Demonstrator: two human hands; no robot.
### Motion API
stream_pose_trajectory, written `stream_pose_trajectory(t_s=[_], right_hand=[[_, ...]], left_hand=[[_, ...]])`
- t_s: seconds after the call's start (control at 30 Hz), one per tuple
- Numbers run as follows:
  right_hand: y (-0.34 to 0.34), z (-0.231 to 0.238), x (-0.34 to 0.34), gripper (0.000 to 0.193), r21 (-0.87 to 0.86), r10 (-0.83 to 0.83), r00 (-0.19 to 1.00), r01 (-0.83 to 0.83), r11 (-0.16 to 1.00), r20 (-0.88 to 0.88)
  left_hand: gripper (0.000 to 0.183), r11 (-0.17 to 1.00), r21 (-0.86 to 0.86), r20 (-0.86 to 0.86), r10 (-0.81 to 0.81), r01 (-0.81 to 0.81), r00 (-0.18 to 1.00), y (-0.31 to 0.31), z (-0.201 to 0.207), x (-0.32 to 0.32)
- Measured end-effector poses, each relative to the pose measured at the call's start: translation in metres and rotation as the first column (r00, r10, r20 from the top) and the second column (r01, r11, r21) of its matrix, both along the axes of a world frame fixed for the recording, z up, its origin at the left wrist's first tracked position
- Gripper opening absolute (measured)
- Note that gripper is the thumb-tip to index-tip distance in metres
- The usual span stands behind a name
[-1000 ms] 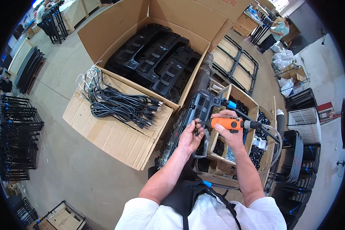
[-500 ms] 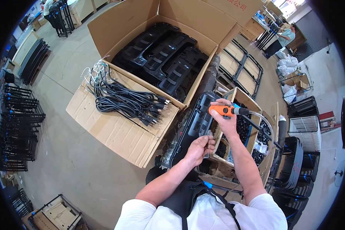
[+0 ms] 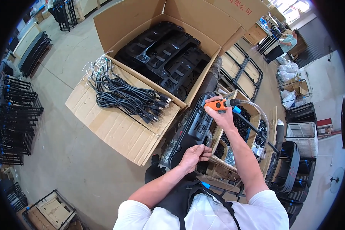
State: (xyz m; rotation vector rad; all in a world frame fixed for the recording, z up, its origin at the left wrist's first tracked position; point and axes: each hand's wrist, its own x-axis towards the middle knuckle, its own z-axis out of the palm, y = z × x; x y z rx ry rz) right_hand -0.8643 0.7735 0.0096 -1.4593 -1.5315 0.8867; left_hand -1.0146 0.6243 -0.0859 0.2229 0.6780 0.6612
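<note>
A long black plastic cover with vent slots (image 3: 189,138) lies lengthwise in front of me. Over its far part my right hand (image 3: 223,116) is wrapped round an orange power screwdriver (image 3: 219,105), which has a clear hose (image 3: 262,110) running off to the right. The tool's tip is hidden behind the hand. At the cover's near end, along its right edge, is my left hand (image 3: 193,156). Its thumb and fingers are pinched together, and anything between them is too small to make out.
An open cardboard box (image 3: 195,17) holds several black plastic covers (image 3: 163,57). On its folded-out flap (image 3: 115,130) lies a bundle of black power cords (image 3: 122,97). Right of the work stands a wooden bin (image 3: 217,134) of small black parts. A person (image 3: 285,44) stands at the far right.
My right hand and the screwdriver have moved slightly up and left along the cover. The left hand has shifted a little nearer to me.
</note>
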Motion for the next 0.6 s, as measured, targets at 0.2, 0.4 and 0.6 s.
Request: stream_pose_trajectory(t_s=[0.2,0.4,0.6], right_hand=[[0.0,0.0,0.004,0.041,-0.063,0.01,0.994,-0.017,0.998,-0.11],[-0.054,0.022,0.006,0.046,0.014,-0.037,0.97,0.042,0.999,-0.241],[-0.126,0.034,0.019,0.048,-0.023,0.024,0.92,-0.036,0.999,-0.391]], left_hand=[[0.031,0.998,0.054,-0.033,-0.018,0.019,0.999,-0.017,-0.02,-0.01],[0.032,0.994,-0.033,-0.068,0.102,-0.105,0.992,-0.038,-0.006,-0.011],[0.033,0.99,-0.065,-0.014,0.121,-0.122,0.993,-0.053,-0.006,-0.018]])
